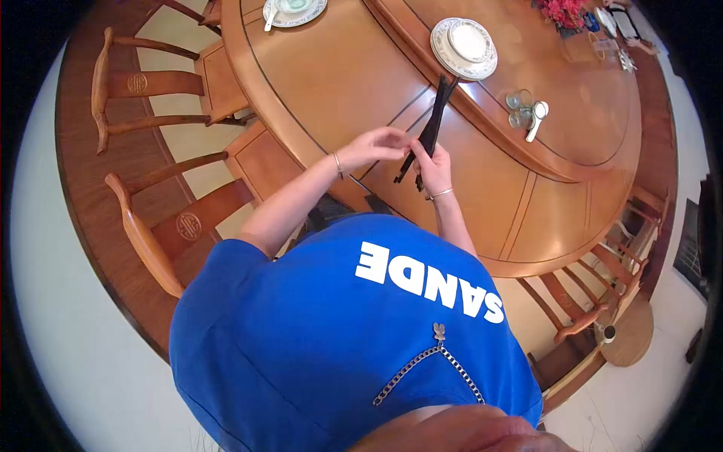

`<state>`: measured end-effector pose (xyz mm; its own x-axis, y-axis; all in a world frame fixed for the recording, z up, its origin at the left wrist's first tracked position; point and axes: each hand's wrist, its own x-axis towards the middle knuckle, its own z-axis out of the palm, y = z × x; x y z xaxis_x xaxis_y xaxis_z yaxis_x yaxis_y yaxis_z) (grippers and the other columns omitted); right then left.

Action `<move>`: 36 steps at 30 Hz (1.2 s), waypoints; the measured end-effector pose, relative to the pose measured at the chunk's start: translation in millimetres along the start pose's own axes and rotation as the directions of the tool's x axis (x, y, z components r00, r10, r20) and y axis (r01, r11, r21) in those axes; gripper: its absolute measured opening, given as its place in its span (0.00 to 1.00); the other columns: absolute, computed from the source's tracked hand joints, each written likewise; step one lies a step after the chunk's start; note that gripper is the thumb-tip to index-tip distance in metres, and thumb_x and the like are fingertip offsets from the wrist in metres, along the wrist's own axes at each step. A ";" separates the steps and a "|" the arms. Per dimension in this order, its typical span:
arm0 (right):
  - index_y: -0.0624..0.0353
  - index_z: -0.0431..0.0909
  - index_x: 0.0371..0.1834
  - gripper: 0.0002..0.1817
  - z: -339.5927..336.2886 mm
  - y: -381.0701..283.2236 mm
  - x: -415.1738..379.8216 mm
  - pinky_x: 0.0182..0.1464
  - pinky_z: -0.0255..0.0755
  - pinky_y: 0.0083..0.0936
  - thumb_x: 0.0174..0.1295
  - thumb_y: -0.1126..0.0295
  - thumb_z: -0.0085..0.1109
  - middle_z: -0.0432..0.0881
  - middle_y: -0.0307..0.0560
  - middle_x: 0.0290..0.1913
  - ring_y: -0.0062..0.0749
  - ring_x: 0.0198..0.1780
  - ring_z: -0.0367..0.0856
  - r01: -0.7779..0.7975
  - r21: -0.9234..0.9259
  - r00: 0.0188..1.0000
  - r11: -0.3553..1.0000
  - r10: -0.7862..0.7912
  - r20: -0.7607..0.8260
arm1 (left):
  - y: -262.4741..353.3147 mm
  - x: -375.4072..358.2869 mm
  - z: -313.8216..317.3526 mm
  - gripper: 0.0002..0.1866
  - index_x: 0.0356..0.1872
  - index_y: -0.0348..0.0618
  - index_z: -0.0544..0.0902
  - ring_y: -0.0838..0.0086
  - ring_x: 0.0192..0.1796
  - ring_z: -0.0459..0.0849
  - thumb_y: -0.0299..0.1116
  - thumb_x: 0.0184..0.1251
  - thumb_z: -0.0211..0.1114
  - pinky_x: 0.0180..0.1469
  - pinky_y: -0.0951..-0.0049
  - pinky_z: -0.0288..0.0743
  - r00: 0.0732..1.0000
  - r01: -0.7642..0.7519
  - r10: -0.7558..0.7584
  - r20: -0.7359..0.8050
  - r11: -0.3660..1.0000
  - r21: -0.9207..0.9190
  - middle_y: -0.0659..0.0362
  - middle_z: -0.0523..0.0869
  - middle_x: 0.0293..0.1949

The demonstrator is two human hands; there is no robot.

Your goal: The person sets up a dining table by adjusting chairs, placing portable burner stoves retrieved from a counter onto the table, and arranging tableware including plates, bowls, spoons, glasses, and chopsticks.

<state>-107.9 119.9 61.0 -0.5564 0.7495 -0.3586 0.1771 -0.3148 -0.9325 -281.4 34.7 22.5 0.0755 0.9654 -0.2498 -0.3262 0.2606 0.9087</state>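
My right hand (434, 169) is closed round a bundle of long black chopsticks (432, 129), held at a slant above the table. Their upper ends reach toward the stack of plates, and the lower ends fan slightly apart below my fingers. My left hand (379, 145) is beside the bundle, its fingers loosely curved and a gap showing between thumb and fingers. The left fingertips are right at the chopsticks and my right thumb. Nothing shows inside the left hand.
Beneath is a round wooden table (331, 75) with a raised turntable (497, 135). On the turntable stand stacked plates (465, 49), several glasses (520, 119) with a white spoon (535, 124), and red flowers (563, 11). A place setting (295, 12) lies far left. Wooden chairs (162, 226) surround the table.
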 end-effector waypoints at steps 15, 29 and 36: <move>0.63 0.75 0.48 0.16 10.2 40.1 12.9 0.46 0.74 0.26 0.55 0.82 0.58 0.79 0.43 0.41 0.26 0.44 0.77 0.393 -0.382 0.919 0.836 -0.370 0.134 | 44.3 22.2 39.8 0.11 0.38 0.40 0.89 0.73 0.45 0.84 0.35 0.67 0.65 0.53 0.70 0.75 0.994 -0.086 0.088 -0.062 0.996 0.028 0.59 0.89 0.39; 0.60 0.75 0.52 0.20 24.5 112.1 49.5 0.54 0.74 0.33 0.55 0.72 0.63 0.78 0.48 0.50 0.36 0.52 0.77 0.185 -0.321 0.981 0.929 -0.155 0.117 | 16.7 31.1 31.2 0.09 0.23 0.44 0.80 0.62 0.40 0.84 0.30 0.48 0.75 0.46 0.65 0.77 0.747 -0.566 0.664 0.029 0.613 0.551 0.58 0.87 0.31; 0.61 0.75 0.52 0.23 27.4 96.7 54.3 0.55 0.73 0.38 0.52 0.67 0.68 0.78 0.53 0.51 0.46 0.52 0.77 0.329 -0.540 0.944 0.775 -0.291 0.157 | -21.5 51.9 9.4 0.12 0.25 0.37 0.81 0.73 0.34 0.84 0.35 0.60 0.70 0.39 0.71 0.77 0.924 -0.019 0.108 -0.366 0.971 0.240 0.55 0.86 0.30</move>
<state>-143.2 114.2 -47.5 -0.7041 0.7075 -0.0605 0.3927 0.3170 -0.8633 -261.6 79.3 -6.8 -0.3104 0.9159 -0.2547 -0.0922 0.2377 0.9670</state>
